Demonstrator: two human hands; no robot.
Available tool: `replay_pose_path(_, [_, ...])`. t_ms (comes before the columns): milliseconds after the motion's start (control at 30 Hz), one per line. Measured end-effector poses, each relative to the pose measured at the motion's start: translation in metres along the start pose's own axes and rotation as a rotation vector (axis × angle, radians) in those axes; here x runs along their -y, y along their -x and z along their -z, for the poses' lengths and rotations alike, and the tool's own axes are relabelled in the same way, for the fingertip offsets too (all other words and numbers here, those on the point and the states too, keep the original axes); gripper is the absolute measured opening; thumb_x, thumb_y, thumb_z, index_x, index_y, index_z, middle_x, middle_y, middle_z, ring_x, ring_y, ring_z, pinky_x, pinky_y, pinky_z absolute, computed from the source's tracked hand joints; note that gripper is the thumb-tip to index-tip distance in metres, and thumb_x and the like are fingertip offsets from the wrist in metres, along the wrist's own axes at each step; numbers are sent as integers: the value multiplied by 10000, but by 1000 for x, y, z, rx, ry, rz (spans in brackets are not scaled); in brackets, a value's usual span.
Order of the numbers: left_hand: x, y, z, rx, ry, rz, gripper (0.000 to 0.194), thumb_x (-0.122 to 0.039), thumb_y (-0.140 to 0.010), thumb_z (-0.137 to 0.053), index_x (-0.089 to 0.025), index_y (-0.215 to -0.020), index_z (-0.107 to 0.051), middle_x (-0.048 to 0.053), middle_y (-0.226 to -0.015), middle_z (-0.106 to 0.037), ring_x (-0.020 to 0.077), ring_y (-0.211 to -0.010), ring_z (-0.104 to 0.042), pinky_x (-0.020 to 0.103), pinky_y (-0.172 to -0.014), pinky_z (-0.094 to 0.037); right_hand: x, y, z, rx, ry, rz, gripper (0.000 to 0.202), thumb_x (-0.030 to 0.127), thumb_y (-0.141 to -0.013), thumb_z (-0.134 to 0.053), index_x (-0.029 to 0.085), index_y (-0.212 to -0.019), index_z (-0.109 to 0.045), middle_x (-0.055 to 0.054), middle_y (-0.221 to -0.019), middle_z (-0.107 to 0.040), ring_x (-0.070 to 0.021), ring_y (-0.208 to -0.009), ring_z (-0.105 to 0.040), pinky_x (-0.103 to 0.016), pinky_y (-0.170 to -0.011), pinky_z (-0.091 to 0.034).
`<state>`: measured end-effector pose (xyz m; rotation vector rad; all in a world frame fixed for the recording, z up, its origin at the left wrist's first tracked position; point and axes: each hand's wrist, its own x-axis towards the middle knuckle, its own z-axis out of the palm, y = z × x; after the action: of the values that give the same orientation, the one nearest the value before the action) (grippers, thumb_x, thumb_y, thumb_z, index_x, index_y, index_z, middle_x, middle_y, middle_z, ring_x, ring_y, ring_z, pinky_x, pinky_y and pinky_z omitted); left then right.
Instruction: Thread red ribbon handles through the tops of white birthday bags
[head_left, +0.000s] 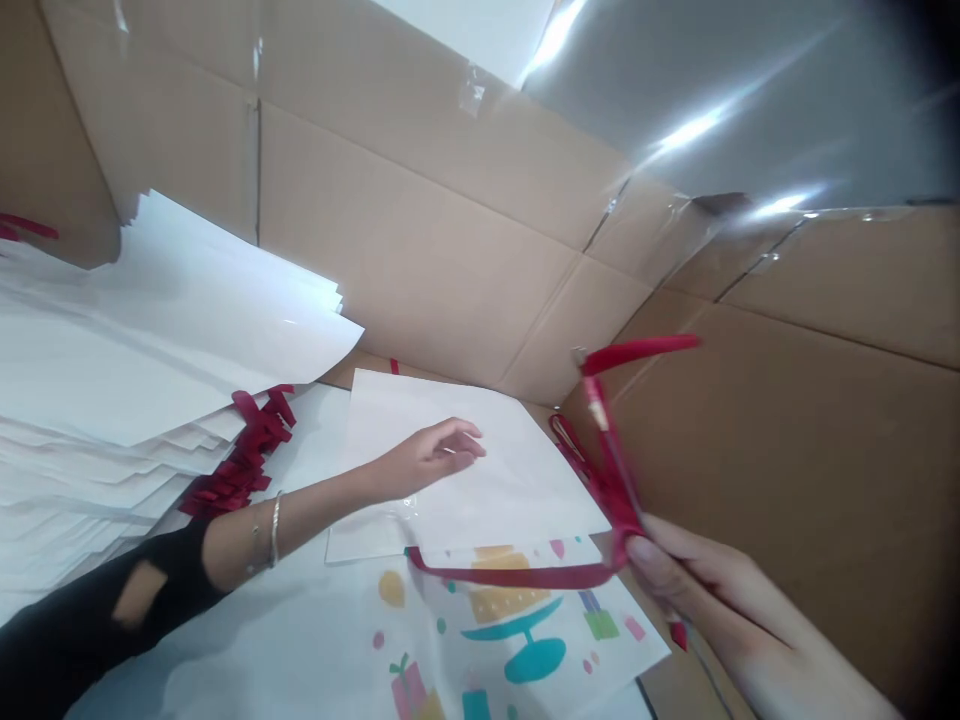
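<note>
Ribbon [517,577], narrow, flat and dark red, is gripped between the thumb and fingers of the right hand [712,580], together with a slim metallic tool [616,455] too blurred to identify. One length of it stretches left to the edge of a plain white paper sheet [480,475]; another rises along the tool to a free end. The left hand [442,455], partly open with its fingers loosely curved, is over that plain sheet. Partly beneath the sheet is white paper printed with a teal cake stand, gifts and balloons [600,655]. Farther left, a tall stack of white paper sheets [172,310] has folded dark-red ribbon pieces [240,465] along its edge. Tan cardboard panels [420,240] stand behind, with a looped red strip [570,445] near their corner.
</note>
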<state>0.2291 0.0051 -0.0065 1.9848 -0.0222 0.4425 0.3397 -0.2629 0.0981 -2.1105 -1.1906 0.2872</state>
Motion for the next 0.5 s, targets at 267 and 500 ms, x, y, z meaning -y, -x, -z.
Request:
replay_pose_path(267, [-83,1,-42,-116,740,-83,390,-284,-798,-669,-198,-1016,-357,39,-910,-628,163,-907,-616,348,-835,-476,14,6,-19,250,23,28,368,494,-901,-428,189,-728,-539,-17,-711,-553,-146,-667,-511,-227,-607,-437])
replay_pose_path(500, [-83,-1,-45,-247,746,-27,329,-200,-783,-669,-183,-955,-389,13,-820,-639,134,-769,-627,286,-714,-511,3,9,-13,135,-54,69,312,436,-859,-520,193,-1007,-650,-28,-766,-587,-168,-741,-555,-270,-671,-473])
